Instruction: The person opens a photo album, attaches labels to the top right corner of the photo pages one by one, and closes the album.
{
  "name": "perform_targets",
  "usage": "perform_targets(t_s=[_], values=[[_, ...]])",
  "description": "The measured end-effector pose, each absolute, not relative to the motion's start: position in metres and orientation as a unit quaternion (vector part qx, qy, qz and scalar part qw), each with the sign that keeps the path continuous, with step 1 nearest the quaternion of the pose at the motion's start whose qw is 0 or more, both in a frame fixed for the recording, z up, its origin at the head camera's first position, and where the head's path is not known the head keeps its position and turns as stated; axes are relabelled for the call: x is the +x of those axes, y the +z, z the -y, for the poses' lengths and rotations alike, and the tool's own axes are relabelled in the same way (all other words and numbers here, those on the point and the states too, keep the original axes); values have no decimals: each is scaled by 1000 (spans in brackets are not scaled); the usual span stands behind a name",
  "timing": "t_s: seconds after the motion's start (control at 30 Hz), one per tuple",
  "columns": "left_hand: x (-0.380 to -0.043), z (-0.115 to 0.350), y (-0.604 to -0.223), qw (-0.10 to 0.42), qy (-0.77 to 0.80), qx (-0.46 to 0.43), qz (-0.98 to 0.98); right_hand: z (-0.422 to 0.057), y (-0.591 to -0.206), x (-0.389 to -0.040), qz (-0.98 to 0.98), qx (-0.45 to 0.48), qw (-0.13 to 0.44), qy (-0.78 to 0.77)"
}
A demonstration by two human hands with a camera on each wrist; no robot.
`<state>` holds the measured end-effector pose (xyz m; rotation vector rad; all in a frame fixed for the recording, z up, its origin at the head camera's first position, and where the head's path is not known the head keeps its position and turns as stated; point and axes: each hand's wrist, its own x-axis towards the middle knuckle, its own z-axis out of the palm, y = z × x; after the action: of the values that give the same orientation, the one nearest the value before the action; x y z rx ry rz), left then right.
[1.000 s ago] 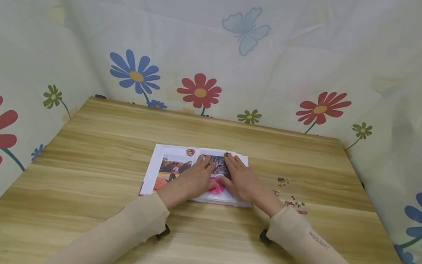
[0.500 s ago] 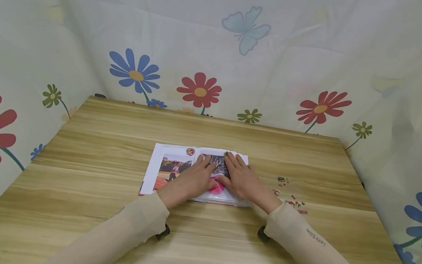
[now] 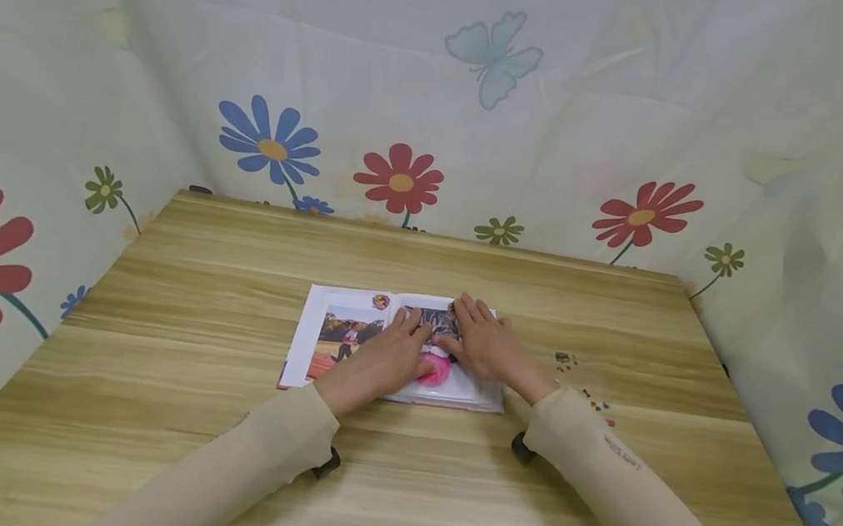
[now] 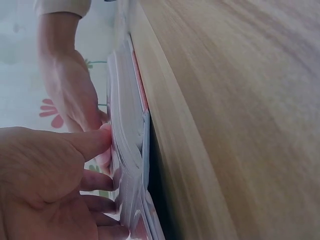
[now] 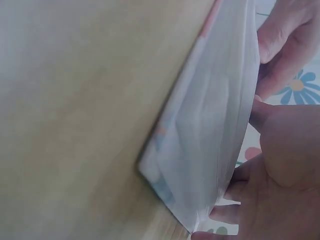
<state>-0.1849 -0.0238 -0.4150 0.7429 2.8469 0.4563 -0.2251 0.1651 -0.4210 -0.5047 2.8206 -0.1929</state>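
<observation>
We can make out one piece of lettering: along the forearm of the right arm's thin beige fabric sleeve [image 3: 627,490] runs a small dark word that seems to read "LetsSlim", though blur leaves us unsure of each letter. On the left arm's matching beige fabric sleeve [image 3: 223,467] we see a dark trace of print at the outer edge, too oblique to read. The round red-and-yellow sticker [image 3: 380,302] on the open, white-paged photo album [image 3: 305,328] is too small for us to read.
</observation>
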Motion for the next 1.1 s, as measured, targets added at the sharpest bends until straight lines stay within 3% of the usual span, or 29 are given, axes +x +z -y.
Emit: perform_targets(t_s=[0.73, 1.1], values=[[-184, 23, -414, 97, 156, 239, -953, -179, -426, -255, -971, -144, 147, -121], [-184, 23, -414, 86, 161, 245, -952, -186, -419, -235, -955, -176, 93, -222]])
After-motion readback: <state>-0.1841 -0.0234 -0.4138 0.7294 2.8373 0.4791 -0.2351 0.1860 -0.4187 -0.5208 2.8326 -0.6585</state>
